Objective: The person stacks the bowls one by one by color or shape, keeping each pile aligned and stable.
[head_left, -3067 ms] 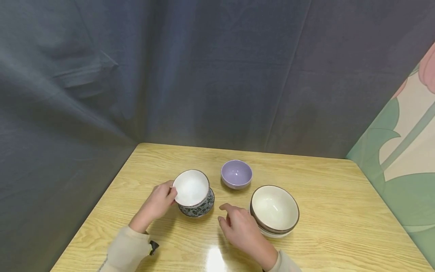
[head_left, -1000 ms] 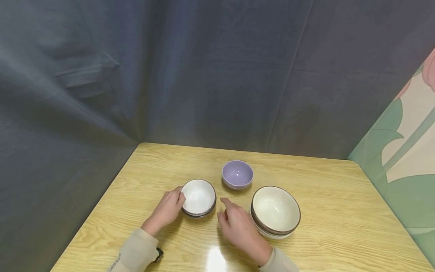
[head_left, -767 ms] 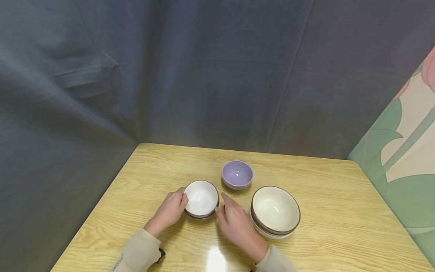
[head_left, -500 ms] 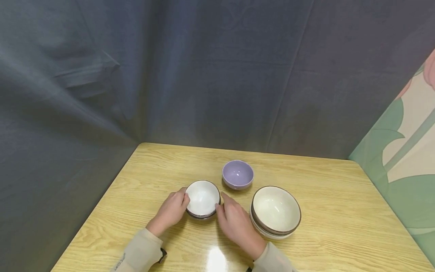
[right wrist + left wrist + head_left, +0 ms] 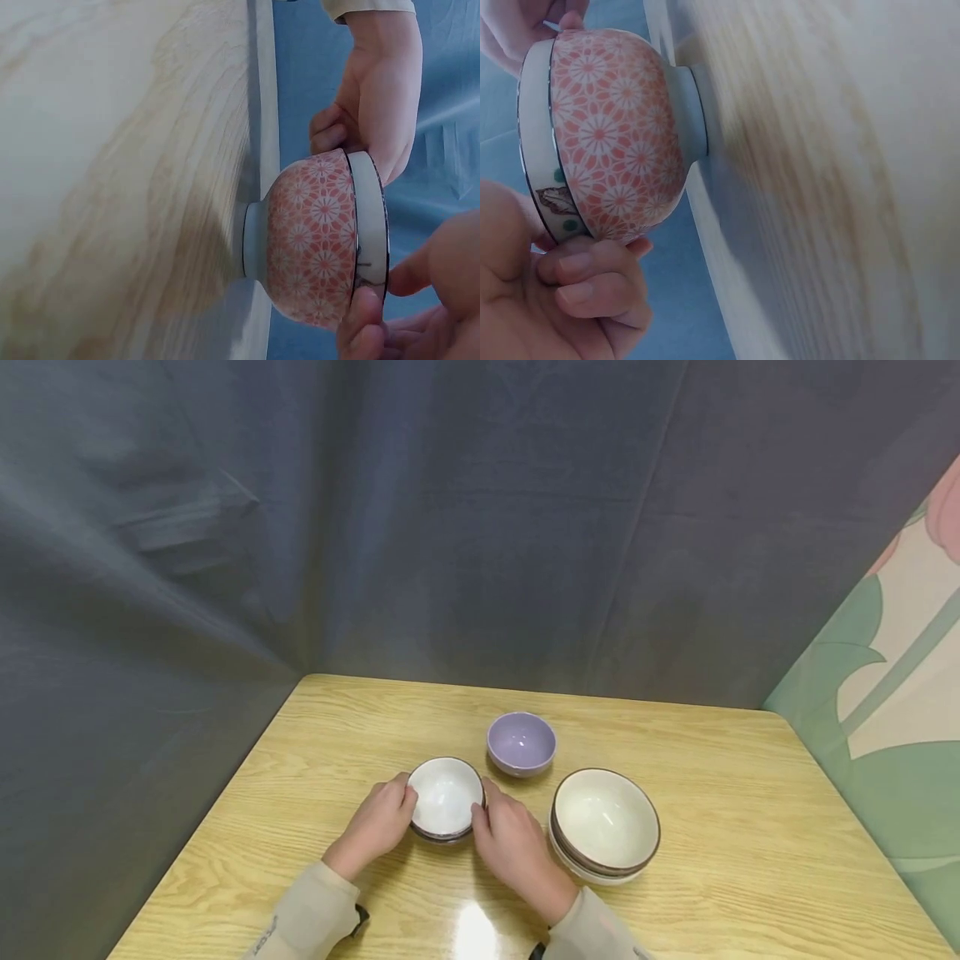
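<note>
Head view: you have the small bowl stack (image 5: 447,797) left of centre on the table (image 5: 750,793), near the purple bowl (image 5: 521,744) and left of the large bowl stack (image 5: 606,820). Your left hand (image 5: 377,820) pinches its left rim between thumb and fingers; your right hand (image 5: 517,843) pinches the right rim opposite. Status, as judged: two groups are nested, one large and one small; the purple bowl stands alone, nested with neither. Your hands are not yet off the small stack; whether more work remains cannot be told. Left wrist view: the red-patterned bowl (image 5: 615,135) is the lower member, and the upper bowl's pale band (image 5: 536,120) sits above its dark rim, apparently seated level. Your left fingers curl in under the rim. Right wrist view: the foot ring (image 5: 253,240) is at the table surface; full contact cannot be confirmed. The mouth faces up; being round, the stack shows no long horizontal axis, and its centre axis stands about vertical.
</note>
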{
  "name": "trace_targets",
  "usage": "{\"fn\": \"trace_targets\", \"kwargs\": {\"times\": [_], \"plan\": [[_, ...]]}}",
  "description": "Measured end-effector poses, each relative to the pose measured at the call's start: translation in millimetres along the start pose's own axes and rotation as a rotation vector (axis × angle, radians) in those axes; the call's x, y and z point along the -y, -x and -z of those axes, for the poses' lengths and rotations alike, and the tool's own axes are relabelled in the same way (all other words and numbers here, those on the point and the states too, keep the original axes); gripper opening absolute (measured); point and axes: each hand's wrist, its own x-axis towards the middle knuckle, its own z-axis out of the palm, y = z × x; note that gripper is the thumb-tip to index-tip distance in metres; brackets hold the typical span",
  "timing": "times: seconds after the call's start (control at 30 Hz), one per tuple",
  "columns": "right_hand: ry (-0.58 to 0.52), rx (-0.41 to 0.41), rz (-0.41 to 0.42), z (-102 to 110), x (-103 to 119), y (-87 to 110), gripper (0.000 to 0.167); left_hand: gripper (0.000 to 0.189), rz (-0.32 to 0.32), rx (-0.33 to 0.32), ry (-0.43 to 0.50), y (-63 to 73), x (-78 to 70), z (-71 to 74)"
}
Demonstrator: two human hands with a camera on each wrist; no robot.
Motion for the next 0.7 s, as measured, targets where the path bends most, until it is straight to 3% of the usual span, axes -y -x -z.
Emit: {"fn": "trace_targets", "kwargs": {"times": [0.4, 0.7], "plan": [[-0.112, -0.042, -0.026, -2.2, 6.0, -7.5, 0.021, 0.029, 0.003, 0.021, 0.015, -1.6, -1.7, 1.3], [-0.052, -0.017, -0.105, -3.8, 6.0, -9.0, 0.038, 0.031, 0.012, 0.013, -0.028, -3.0, -1.6, 1.0]]}}
